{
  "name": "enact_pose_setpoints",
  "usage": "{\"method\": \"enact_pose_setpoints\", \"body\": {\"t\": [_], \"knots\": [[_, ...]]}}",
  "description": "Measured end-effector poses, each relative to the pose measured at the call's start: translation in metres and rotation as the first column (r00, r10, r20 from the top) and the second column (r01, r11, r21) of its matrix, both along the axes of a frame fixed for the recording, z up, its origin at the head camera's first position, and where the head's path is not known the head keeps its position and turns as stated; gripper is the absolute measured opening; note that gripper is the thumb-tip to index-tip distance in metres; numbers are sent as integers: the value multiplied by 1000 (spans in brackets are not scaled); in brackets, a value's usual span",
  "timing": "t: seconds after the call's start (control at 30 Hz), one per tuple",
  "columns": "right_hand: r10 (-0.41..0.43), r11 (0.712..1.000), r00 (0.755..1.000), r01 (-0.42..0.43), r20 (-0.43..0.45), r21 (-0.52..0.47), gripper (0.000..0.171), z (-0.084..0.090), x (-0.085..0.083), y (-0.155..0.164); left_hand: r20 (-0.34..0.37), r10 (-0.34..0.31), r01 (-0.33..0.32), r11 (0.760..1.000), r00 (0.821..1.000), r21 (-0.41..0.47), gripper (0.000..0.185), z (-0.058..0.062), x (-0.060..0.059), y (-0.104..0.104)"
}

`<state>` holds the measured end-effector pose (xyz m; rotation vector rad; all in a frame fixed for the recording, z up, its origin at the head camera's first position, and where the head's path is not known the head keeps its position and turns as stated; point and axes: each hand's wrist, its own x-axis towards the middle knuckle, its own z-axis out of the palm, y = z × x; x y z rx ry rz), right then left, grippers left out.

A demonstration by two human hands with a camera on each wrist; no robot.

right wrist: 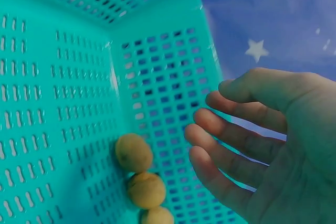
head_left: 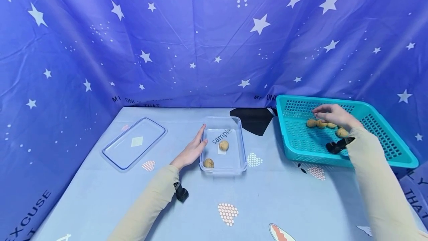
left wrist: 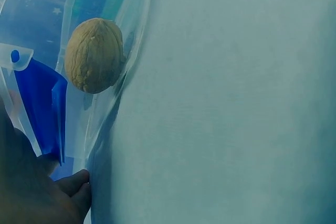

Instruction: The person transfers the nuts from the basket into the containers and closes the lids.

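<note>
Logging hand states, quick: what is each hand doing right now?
Left hand: open, flat against the clear box.
Right hand: open, empty, over the walnuts.

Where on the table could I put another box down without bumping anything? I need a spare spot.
Bare cloth lies between the lid and the clear box, though the left hand rests against that box's wall. The near table edge is free between both sleeves. It is crowded in the teal basket, where the right hand hovers over walnuts.
</note>
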<state>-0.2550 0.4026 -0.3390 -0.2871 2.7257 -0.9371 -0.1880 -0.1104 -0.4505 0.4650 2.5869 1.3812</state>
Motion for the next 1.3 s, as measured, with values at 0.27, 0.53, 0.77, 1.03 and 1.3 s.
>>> {"method": "enact_pose_setpoints", "body": {"t": [0.27,0.53,0.77,1.03,1.3], "knots": [[-45,999,995,46,88,-10,50,-17,-10,10,-6,3,-3,1000,1000,1,61,-1,0,0],[-54,998,986,57,155,-11,55,-29,-18,14,-6,7,-7,1000,1000,-13,61,-4,-1,1],[-50,998,981,56,187,-27,59,-37,-23,15,-5,6,-6,1000,1000,-8,61,-3,-1,-1],[8,998,962,8,274,-59,64,-49,-25,12,-1,-2,2,1000,1000,-1,62,-4,-2,1],[46,997,956,-27,290,-70,56,-50,-32,3,-7,8,-8,1000,1000,-2,62,-4,-3,0]]}}
